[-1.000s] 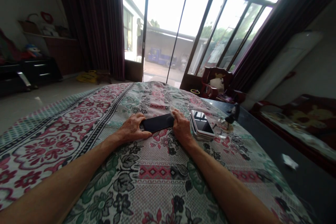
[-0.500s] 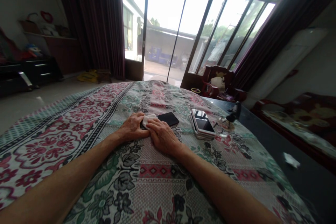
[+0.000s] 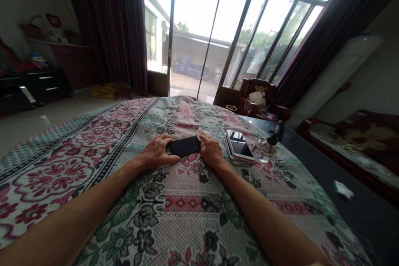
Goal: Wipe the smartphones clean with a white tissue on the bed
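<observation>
Grasping 1 black phone [image 3: 184, 146] by its 9 o'clock end between thumb and fingers of the left hand [image 3: 158, 150], and pinching a white cloth [image 3: 199, 132] at its 3 o'clock end in the fingers of the right hand [image 3: 211, 148]. Lying near the dial's centre on a flowered tablecloth [image 3: 193, 224], with a stack of phones [image 3: 240, 147] near the right hand at 3 o'clock.

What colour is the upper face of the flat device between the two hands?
The flat device is black on top, clearest in the head view.
</observation>
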`<state>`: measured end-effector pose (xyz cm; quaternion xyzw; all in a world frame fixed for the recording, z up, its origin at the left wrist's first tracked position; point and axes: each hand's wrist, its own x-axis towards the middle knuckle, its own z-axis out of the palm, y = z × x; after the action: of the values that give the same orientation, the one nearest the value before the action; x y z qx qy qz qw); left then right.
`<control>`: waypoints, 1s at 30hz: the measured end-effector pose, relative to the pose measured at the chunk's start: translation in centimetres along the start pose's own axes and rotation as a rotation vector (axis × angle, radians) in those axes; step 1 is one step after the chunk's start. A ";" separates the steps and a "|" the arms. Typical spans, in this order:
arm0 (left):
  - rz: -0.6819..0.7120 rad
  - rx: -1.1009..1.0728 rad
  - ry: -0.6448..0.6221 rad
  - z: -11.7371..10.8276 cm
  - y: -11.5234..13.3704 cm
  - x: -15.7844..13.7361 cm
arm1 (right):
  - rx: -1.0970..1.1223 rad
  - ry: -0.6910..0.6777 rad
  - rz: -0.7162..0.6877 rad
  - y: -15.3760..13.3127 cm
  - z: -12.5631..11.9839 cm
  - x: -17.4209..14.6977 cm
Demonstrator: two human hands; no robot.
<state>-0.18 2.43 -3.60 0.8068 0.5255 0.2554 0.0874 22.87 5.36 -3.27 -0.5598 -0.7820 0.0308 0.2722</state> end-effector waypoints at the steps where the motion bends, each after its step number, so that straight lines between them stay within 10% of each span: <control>1: 0.002 -0.004 -0.001 0.0 0.0 0.0 | 0.006 0.025 0.043 0.3 -0.1 0.1; 8: 0.001 -0.025 -0.005 -0.1 0.2 0.0 | 0.200 0.193 -0.209 -1.6 0.5 -1.1; 14: 0.013 -0.038 0.009 0.0 0.1 -0.1 | 0.223 -0.052 -0.515 -5.0 1.0 -3.0; 30: -0.008 -0.011 -0.016 -0.2 0.2 0.0 | 0.011 -0.048 -0.089 -0.5 0.4 -0.1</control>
<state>-0.08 2.36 -3.36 0.8061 0.5268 0.2515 0.0973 22.28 5.20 -3.46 -0.5221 -0.8123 0.0361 0.2576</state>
